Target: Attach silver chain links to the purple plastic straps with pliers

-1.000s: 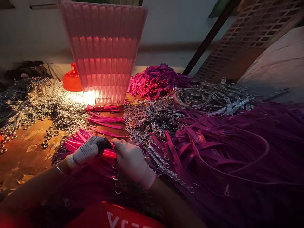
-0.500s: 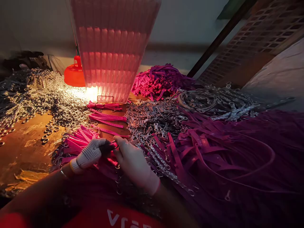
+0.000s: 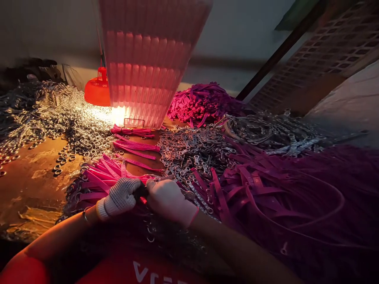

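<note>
My left hand (image 3: pixel 121 197), in a white knitted glove with dark dots, is closed at the lower centre. Against it, fingertips nearly meeting, is my right hand (image 3: pixel 170 199), also in a white glove and closed. A small bright pink strap end (image 3: pixel 143 200) shows between them in shadow. Whether my right fingers hold that strap or another small piece is hidden. Just beyond my left hand lies a fanned bundle of pink straps (image 3: pixel 99 177) with metal rings at their ends. Past my right hand is a heap of metal chain pieces with rings (image 3: pixel 192 152).
A red lamp (image 3: pixel 97 88) glows beside a tall ribbed translucent panel (image 3: pixel 145 67). More metal rings (image 3: pixel 85 134) are heaped at left. A pink strap pile (image 3: pixel 204 104) stands at the back, and loose purple-pink straps (image 3: pixel 260 189) spread across the right.
My hands have come closer together, and my right hand has turned into a tighter fist with its knuckles up. The view has shifted slightly.
</note>
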`<state>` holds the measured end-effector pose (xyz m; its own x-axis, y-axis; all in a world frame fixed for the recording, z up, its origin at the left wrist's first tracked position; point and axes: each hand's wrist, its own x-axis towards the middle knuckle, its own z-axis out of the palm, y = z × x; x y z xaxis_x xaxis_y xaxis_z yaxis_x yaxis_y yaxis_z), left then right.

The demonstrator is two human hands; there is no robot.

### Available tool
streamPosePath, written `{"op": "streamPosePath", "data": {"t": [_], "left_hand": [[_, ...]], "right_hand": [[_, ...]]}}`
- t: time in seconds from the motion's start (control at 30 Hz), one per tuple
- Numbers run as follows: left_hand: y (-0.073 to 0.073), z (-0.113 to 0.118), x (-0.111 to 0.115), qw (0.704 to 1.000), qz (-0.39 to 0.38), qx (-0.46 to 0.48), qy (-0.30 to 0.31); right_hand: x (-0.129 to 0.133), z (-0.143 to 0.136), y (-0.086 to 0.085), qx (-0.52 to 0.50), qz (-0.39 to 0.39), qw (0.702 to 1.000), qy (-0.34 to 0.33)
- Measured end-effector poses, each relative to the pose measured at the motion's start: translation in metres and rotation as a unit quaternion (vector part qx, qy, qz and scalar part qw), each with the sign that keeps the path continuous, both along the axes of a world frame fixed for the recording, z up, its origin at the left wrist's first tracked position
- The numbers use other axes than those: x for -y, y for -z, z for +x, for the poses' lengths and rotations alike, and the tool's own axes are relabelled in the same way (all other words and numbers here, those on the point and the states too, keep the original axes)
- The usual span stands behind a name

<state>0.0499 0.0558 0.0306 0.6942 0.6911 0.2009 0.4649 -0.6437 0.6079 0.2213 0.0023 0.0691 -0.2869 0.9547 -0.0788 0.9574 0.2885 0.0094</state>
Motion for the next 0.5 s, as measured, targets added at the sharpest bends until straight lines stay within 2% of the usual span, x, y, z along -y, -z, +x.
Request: {"op": "streamPosePath", "data": {"t": [0.17,0.27,0.33,0.4,0.5], "left_hand": [[-0.003,0.0,0.002,1.0,-0.001,0.013,-0.007],[-0.005,0.001,0.002,0.999,0.008,0.011,0.038],[-0.011,-0.003,-0.004,0.997,0.049,-0.012,0.059],[-0.022,-0.016,-0.017,0.99,0.134,-0.043,0.016],[-0.045,-0.054,-0.045,0.954,0.257,-0.073,-0.133]], "right_hand": [[-0.001,0.002,0.008,0.006,0.04,0.999,-0.024],[0.004,0.004,0.018,-0.029,0.08,0.996,-0.032],[0.01,0.009,0.026,-0.068,0.098,0.992,-0.049],[0.015,0.02,0.034,-0.098,0.108,0.987,-0.069],[0.019,0.041,0.041,-0.11,0.122,0.985,-0.058]]}}
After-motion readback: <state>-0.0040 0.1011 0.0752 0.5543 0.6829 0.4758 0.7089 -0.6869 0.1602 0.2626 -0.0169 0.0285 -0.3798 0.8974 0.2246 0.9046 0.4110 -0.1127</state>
